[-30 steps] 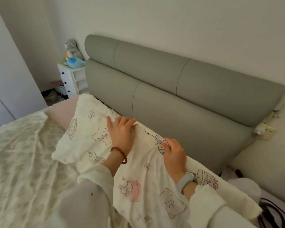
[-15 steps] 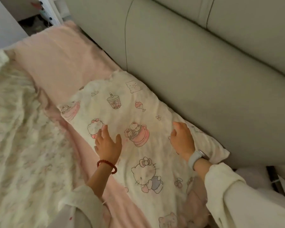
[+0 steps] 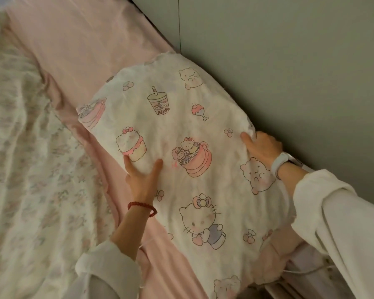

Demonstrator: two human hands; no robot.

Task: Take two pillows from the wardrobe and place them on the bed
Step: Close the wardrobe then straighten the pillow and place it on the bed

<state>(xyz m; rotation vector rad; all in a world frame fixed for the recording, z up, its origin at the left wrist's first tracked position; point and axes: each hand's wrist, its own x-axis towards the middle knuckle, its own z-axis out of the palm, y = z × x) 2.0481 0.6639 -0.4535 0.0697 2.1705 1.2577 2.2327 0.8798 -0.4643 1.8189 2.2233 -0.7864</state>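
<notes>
One pillow [image 3: 181, 134], white with pink cartoon cats, cups and bears, lies flat on the pink sheet [image 3: 78, 50] of the bed, its long side against the headboard. My left hand [image 3: 141, 180], with a red bead bracelet, clasps the pillow's near edge, thumb on top. My right hand [image 3: 262, 147], with a pale wristband, holds the far edge next to the headboard, its fingers tucked behind the pillow. No second pillow shows, and the wardrobe is out of view.
The grey-green padded headboard [image 3: 279, 67] rises along the right. A rumpled floral quilt [image 3: 24, 158] covers the bed's left part. At the bottom right, past the mattress corner, lie a white cable [image 3: 300, 271] and pale bedding.
The pillow went from held upright against the headboard to lying flat. My view has dropped closer. My hands moved from its top out to its near and far edges.
</notes>
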